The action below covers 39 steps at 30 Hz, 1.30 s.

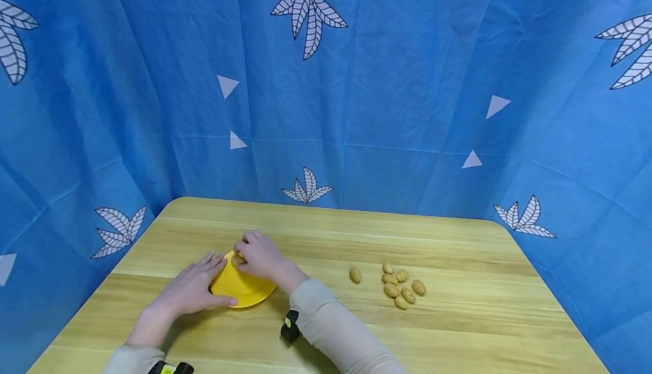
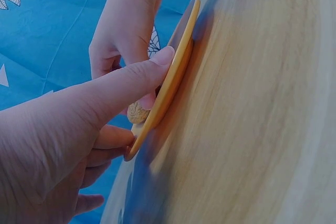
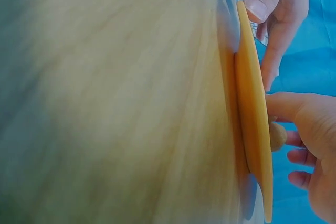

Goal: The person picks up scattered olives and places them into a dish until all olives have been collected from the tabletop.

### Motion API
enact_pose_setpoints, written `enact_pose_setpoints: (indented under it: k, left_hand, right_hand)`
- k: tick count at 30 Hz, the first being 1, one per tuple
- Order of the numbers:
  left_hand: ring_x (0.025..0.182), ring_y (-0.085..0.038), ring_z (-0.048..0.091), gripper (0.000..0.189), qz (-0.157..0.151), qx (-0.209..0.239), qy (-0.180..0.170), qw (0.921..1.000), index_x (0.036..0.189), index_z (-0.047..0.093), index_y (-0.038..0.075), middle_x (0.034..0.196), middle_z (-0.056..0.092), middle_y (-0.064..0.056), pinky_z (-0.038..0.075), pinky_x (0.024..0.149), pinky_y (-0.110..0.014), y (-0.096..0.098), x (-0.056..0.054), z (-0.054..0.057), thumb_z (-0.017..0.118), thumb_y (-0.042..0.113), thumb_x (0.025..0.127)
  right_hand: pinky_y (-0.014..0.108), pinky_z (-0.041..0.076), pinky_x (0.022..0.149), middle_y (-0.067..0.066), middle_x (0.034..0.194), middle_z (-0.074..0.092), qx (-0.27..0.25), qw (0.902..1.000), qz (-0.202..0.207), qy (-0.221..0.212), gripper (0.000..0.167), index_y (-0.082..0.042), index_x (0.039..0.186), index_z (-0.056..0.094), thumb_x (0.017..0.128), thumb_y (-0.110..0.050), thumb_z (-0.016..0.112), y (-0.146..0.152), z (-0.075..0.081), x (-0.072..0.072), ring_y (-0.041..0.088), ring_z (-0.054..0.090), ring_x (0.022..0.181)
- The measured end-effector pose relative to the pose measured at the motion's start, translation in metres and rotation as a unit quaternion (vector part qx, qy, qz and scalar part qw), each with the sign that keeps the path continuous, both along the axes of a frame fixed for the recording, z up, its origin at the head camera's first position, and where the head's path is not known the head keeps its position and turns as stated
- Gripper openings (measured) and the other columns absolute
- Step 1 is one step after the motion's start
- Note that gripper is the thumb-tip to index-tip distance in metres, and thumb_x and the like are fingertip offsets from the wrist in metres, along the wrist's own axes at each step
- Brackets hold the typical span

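A shallow yellow plate (image 1: 248, 289) lies on the left part of the wooden table. My left hand (image 1: 191, 288) holds its left side, with the thumb on the near rim and the fingers spread along the far-left rim. The left wrist view shows that thumb pressing on the rim of the plate (image 2: 173, 85). My right hand (image 1: 262, 256) reaches over the plate's far side and pinches a tan, wrinkled walnut (image 2: 137, 113) at the plate's surface. In the right wrist view the walnut (image 3: 277, 136) shows beside the plate's rim, partly covered by fingers.
Right of the plate, a loose cluster of several walnuts (image 1: 391, 289) lies on the wooden table (image 1: 474, 317). A single walnut (image 1: 355, 274) sits between the cluster and my right forearm. A blue patterned curtain (image 1: 387, 91) hangs behind the table and at both sides.
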<state>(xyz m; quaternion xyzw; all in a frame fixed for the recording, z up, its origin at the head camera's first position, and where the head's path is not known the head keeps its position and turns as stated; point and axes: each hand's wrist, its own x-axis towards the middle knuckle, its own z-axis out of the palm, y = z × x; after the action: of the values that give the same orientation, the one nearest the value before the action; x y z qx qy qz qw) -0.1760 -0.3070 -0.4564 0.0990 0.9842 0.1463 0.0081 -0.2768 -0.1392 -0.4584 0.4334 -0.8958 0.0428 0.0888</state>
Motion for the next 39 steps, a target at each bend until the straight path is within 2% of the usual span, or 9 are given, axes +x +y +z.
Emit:
enact_pose_setpoints:
  k: [11, 23, 31, 39]
  left_hand:
    - [0.145, -0.045, 0.027, 0.108, -0.001, 0.004, -0.007, 1.0000, 0.144, 0.043, -0.002, 0.153, 0.039, -0.022, 0.027, 0.110, -0.069, 0.001, 0.001, 0.001, 0.065, 0.075, 0.072]
    - [0.144, -0.046, 0.028, 0.108, -0.001, -0.001, -0.001, 1.0000, 0.144, 0.044, -0.002, 0.152, 0.040, -0.023, 0.028, 0.110, -0.069, 0.002, 0.002, 0.001, 0.065, 0.076, 0.071]
    - [0.144, -0.046, 0.029, 0.108, -0.004, -0.004, 0.005, 1.0000, 0.144, 0.045, -0.001, 0.152, 0.040, -0.023, 0.029, 0.109, -0.068, 0.001, 0.001, 0.001, 0.066, 0.076, 0.070]
    - [0.144, -0.045, 0.028, 0.108, -0.001, -0.003, 0.001, 1.0000, 0.143, 0.045, -0.001, 0.152, 0.040, -0.023, 0.028, 0.110, -0.068, 0.001, 0.001, 0.000, 0.065, 0.076, 0.071]
  right_hand:
    - [0.020, 0.040, 0.080, -0.006, 0.106, 0.054, -0.009, 0.9999, -0.004, -0.009, 0.034, -0.024, 0.116, 0.065, 0.089, -0.044, 0.069, 0.005, 0.004, 0.000, 0.009, 0.043, 0.092]
    - [0.022, 0.039, 0.080, -0.005, 0.104, 0.053, -0.033, 0.9993, 0.014, 0.006, 0.037, -0.021, 0.115, 0.066, 0.091, -0.049, 0.064, 0.021, 0.009, 0.000, 0.011, 0.044, 0.093]
    - [0.023, 0.040, 0.082, -0.003, 0.108, 0.053, -0.033, 0.9991, 0.022, 0.014, 0.036, -0.020, 0.116, 0.065, 0.090, -0.045, 0.066, 0.038, 0.020, 0.001, 0.012, 0.045, 0.096]
    - [0.024, 0.041, 0.082, -0.003, 0.108, 0.053, -0.055, 0.9972, 0.040, 0.033, 0.033, -0.019, 0.115, 0.064, 0.090, -0.041, 0.068, 0.059, 0.033, 0.007, 0.013, 0.046, 0.097]
